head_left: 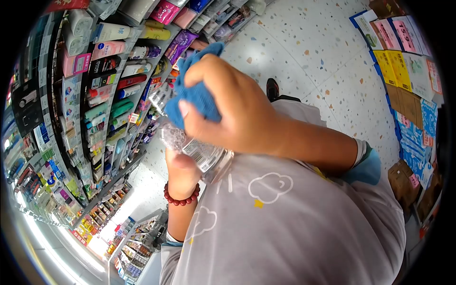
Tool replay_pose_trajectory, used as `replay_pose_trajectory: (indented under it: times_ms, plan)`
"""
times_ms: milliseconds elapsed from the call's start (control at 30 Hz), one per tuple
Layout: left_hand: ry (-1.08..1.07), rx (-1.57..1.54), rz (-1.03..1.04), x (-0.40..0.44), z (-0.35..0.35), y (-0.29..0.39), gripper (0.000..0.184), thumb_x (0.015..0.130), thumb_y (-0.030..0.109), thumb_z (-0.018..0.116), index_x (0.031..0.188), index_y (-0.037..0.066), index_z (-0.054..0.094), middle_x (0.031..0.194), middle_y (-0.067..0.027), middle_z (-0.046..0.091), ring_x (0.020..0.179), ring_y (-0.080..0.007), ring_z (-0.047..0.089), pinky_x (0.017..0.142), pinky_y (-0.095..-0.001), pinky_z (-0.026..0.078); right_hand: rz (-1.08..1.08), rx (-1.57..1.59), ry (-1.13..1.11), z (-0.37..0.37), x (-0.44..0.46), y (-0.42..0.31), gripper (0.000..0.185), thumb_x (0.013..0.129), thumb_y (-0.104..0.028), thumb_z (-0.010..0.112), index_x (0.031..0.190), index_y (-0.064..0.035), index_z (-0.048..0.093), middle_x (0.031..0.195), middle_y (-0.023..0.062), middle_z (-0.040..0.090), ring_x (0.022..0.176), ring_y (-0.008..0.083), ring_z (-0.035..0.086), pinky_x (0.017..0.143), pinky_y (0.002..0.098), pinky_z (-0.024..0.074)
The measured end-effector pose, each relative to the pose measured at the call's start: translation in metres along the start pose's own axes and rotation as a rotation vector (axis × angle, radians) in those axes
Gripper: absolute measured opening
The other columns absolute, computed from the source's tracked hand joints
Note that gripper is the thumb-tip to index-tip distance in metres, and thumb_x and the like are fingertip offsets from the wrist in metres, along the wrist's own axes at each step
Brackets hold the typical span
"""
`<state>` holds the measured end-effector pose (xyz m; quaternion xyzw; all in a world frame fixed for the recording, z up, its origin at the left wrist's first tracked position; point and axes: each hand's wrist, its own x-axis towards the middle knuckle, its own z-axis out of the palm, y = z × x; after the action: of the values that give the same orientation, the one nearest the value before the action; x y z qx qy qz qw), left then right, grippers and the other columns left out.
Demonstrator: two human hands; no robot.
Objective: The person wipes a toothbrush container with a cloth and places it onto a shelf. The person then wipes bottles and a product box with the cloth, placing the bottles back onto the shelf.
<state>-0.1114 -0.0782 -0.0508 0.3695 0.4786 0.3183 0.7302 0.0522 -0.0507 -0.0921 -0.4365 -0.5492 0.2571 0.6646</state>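
With our left hand (184, 175) gripping the clear package (205, 156) and our right hand (229, 102) clutching the blue cloth (203, 100), we needed light, even strokes.

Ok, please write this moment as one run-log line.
right hand: gripping blue cloth | left hand: holding clear package | barcode label: showing | cloth: overlapping package in view

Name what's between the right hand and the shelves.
In the head view, the blue cloth, bunched in the right hand; lower down, part of the clear pack too.
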Motion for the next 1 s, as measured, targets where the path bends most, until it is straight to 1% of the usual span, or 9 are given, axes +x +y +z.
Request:
replay_pose_trajectory:
  times_ms: [333, 433, 500, 533, 633, 700, 767, 933, 1000]
  plan:
    - [0.172, 0.318, 0.09, 0.0, -0.005, 0.002, 0.084, 0.103, 0.068, 0.023, 0.14, -0.002, 0.05, 0.132, -0.0143, 0.061, 0.121, -0.0216, 0.06, 0.107, -0.0393, 0.046, -0.19, -0.188, -0.242, -0.001, -0.012, -0.019, 0.048, 0.074, -0.024, 0.079, 0.11, -0.0046, 0.055, 0.094, 0.012, 0.058, 0.079, 0.0296, 0.062, 0.067, 0.0383, 0.0537]
    - [0.022, -0.379, 0.079, -0.001, -0.015, 0.001, 0.078, 0.106, 0.064, 0.018, 0.153, 0.004, 0.036, 0.153, -0.0117, 0.045, 0.143, -0.0221, 0.039, 0.119, -0.04, 0.031, -0.138, -0.154, -0.095, 0.002, 0.002, 0.003, 0.035, 0.075, -0.016, 0.077, 0.102, -0.0066, 0.056, 0.092, 0.0092, 0.058, 0.077, 0.0291, 0.061, 0.066, 0.0382, 0.0517]
    - [-0.144, -1.126, 0.054, 0.009, -0.034, -0.007, 0.078, 0.106, 0.064, 0.019, 0.155, 0.005, 0.034, 0.152, -0.0114, 0.046, 0.141, -0.0222, 0.042, 0.119, -0.0397, 0.03, -0.147, -0.132, -0.09, 0.006, 0.004, 0.003, 0.034, 0.075, -0.016, 0.077, 0.101, -0.0077, 0.056, 0.093, 0.0087, 0.058, 0.078, 0.0293, 0.06, 0.067, 0.0383, 0.0512]
    - [-0.366, -0.841, 0.112, 0.018, -0.042, -0.006, 0.073, 0.108, 0.059, 0.022, 0.157, 0.006, 0.031, 0.152, -0.0118, 0.046, 0.14, -0.0218, 0.043, 0.12, -0.0398, 0.03, -0.157, -0.146, -0.145, 0.007, -0.001, -0.007, 0.038, 0.073, -0.019, 0.078, 0.101, -0.0089, 0.056, 0.094, 0.0085, 0.056, 0.08, 0.0282, 0.06, 0.067, 0.0378, 0.0503]
    - [0.046, -0.459, 0.003, 0.003, -0.016, 0.008, 0.061, 0.106, 0.054, 0.034, 0.143, 0.007, 0.048, 0.125, -0.0144, 0.063, 0.107, -0.0245, 0.065, 0.098, -0.0377, 0.052, -0.213, -0.143, -0.407, 0.009, -0.023, -0.036, 0.053, 0.064, -0.033, 0.084, 0.104, -0.0132, 0.055, 0.093, 0.0058, 0.05, 0.081, 0.0224, 0.056, 0.064, 0.035, 0.0453]
    - [0.137, -0.335, 0.029, 0.004, -0.008, 0.019, 0.053, 0.108, 0.044, 0.037, 0.145, 0.007, 0.045, 0.128, -0.02, 0.062, 0.1, -0.03, 0.068, 0.093, -0.0411, 0.055, -0.236, -0.088, -0.485, 0.005, -0.034, -0.041, 0.057, 0.062, -0.035, 0.085, 0.106, -0.0142, 0.055, 0.092, 0.0049, 0.049, 0.08, 0.0213, 0.055, 0.064, 0.0346, 0.0443]
    - [0.215, -0.315, -0.062, 0.014, -0.006, 0.028, 0.061, 0.106, 0.055, 0.035, 0.138, 0.005, 0.051, 0.124, -0.0195, 0.065, 0.093, -0.0323, 0.07, 0.087, -0.0443, 0.058, -0.311, 0.043, -0.571, -0.002, -0.041, -0.04, 0.058, 0.06, -0.036, 0.086, 0.105, -0.0155, 0.056, 0.093, 0.0049, 0.049, 0.079, 0.0216, 0.055, 0.064, 0.0348, 0.0441]
    - [0.282, -0.223, -0.059, 0.016, 0.0, 0.017, 0.067, 0.108, 0.057, 0.027, 0.127, 0.002, 0.059, 0.11, -0.0129, 0.07, 0.099, -0.0247, 0.068, 0.086, -0.0403, 0.057, -0.232, -0.146, -0.458, -0.002, -0.017, -0.004, 0.046, 0.066, -0.029, 0.084, 0.1, -0.0141, 0.057, 0.095, 0.0052, 0.052, 0.081, 0.0237, 0.058, 0.065, 0.037, 0.0463]
    - [0.019, -0.547, -0.233, 0.007, -0.006, 0.012, 0.064, 0.102, 0.061, 0.044, 0.134, 0.007, 0.056, 0.127, -0.0136, 0.064, 0.114, -0.0299, 0.064, 0.093, -0.0475, 0.056, -0.088, -0.206, -0.261, -0.001, 0.004, 0.015, 0.039, 0.071, -0.024, 0.081, 0.1, -0.0121, 0.058, 0.097, 0.0069, 0.054, 0.08, 0.026, 0.059, 0.065, 0.0383, 0.0482]
